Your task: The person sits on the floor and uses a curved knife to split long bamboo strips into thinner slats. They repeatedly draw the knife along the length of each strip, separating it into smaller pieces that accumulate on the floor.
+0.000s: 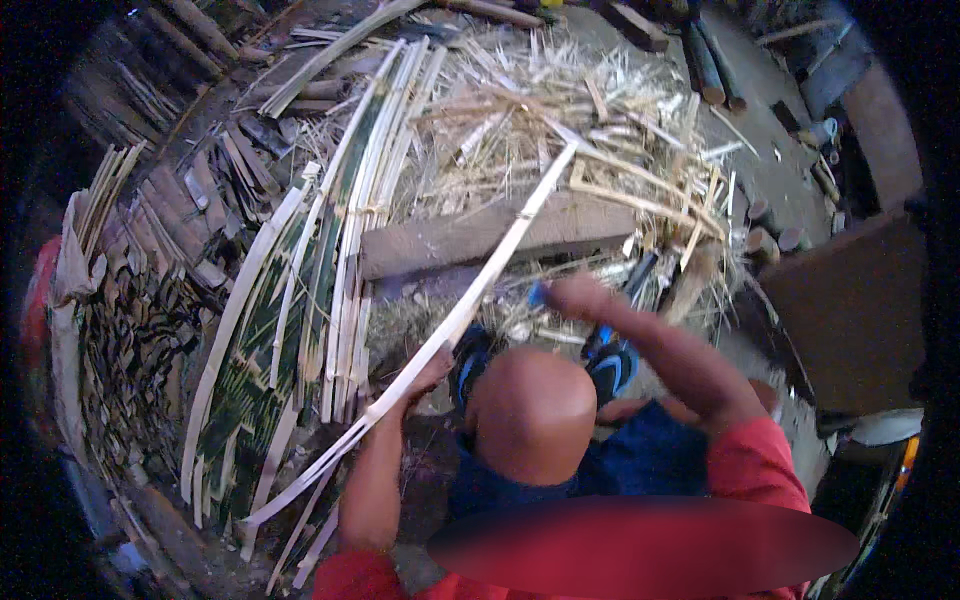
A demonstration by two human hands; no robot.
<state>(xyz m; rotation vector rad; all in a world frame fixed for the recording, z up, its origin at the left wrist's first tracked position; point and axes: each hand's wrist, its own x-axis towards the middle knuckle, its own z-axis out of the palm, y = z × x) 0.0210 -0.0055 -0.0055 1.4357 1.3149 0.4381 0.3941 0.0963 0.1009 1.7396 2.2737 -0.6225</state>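
Note:
A long, pale bamboo strip (478, 290) slants across the view from the lower left up over a thick wooden block (500, 235). My left hand (430, 372) is closed round its lower part, where the tail looks split into thinner lengths. To the right, my right hand (582, 298) is closed and slightly blurred by motion. From its fist shows a small blue thing (539, 293); its kind and the rest of it I cannot make out. This hand is apart from the strip, just in front of the block.
Several long bamboo strips (345, 300) lie lengthwise on the left, some green-skinned. Beyond the block spreads a heap of shavings and split pieces (560, 90). Dark wood scraps (140, 320) pile at the far left. A brown panel (850, 310) stands on the right, near short log pieces (762, 245).

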